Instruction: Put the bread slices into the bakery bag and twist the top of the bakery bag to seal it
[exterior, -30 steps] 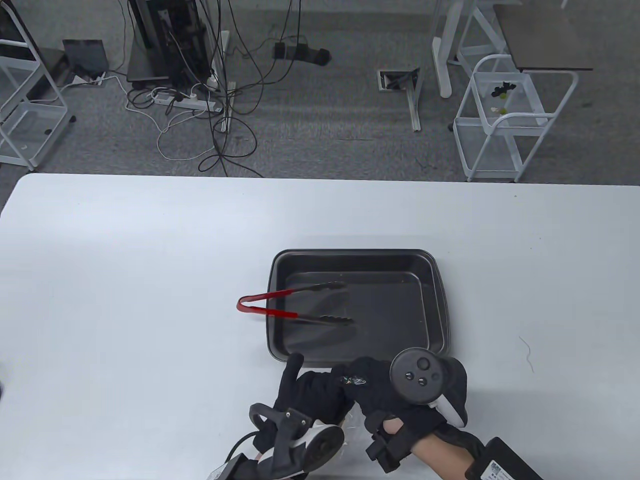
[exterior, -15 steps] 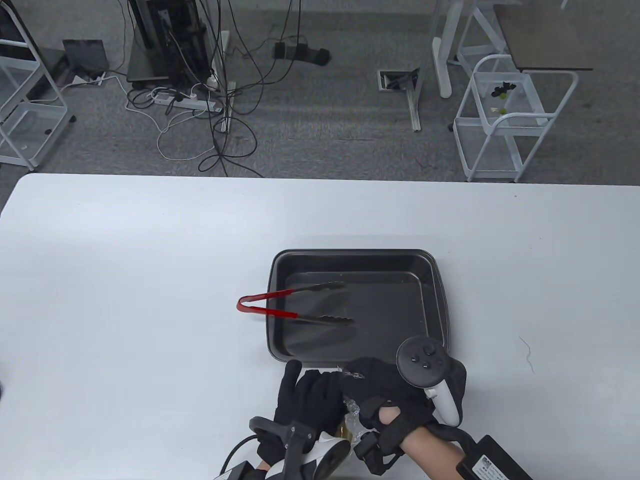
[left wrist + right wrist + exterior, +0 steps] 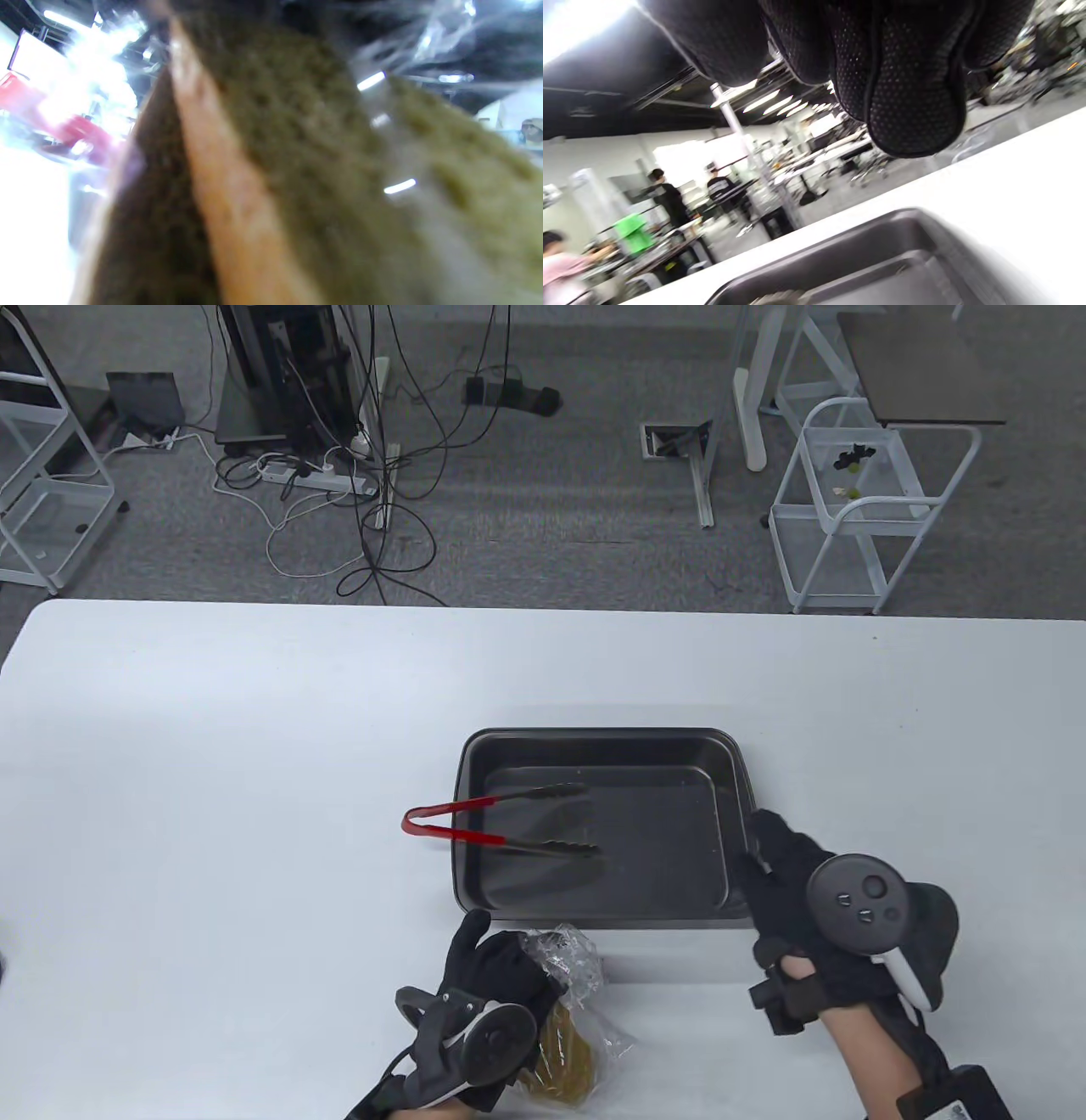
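Right hand (image 3: 793, 891) has left the bakery bag (image 3: 567, 984), fingers relaxed at the tray's (image 3: 594, 746) right rim. Left hand (image 3: 492, 976) grips the bag of bread slices (image 3: 564, 1052) below the tray.

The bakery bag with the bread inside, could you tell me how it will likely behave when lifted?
The bakery bag is thin crinkled clear film, so probably floppy and slippery. The bread slices look porous, so likely light and squashable under the left hand.
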`<state>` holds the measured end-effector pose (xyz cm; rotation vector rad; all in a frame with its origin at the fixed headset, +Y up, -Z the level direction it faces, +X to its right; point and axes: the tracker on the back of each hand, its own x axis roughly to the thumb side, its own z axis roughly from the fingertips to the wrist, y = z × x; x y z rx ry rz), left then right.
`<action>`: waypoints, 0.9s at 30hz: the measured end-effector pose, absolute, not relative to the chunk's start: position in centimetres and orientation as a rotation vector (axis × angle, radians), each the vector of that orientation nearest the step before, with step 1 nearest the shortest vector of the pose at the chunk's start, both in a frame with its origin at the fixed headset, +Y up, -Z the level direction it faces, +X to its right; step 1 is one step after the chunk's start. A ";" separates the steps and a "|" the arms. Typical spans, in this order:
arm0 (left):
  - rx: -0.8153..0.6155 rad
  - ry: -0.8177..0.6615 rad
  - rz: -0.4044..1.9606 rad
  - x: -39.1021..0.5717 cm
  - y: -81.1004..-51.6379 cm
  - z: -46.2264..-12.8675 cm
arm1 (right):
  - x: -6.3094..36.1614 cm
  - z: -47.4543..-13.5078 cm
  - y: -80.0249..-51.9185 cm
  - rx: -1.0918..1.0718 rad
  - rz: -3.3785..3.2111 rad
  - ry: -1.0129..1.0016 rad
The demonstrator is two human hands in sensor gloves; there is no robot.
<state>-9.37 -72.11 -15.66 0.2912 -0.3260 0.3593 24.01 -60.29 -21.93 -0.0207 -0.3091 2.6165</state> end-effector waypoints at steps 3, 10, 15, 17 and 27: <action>0.291 -0.317 0.400 -10.0 -72.1 -15.9 | 28.4 -22.8 -61.1 -0.180 2.646 -0.318; 0.287 -0.319 0.440 -10.6 -72.3 -16.2 | 36.2 -24.6 -67.2 -0.487 2.772 -0.216; 0.288 -0.316 0.428 -10.4 -72.4 -16.2 | 38.4 -25.5 -72.3 -0.642 2.889 -0.038; 0.284 -0.313 0.430 -10.5 -72.5 -16.3 | 38.3 -25.8 -74.1 -0.713 2.936 0.038; 0.274 -0.292 0.435 -10.8 -72.6 -16.7 | 35.5 -25.6 -79.2 -0.869 3.192 0.270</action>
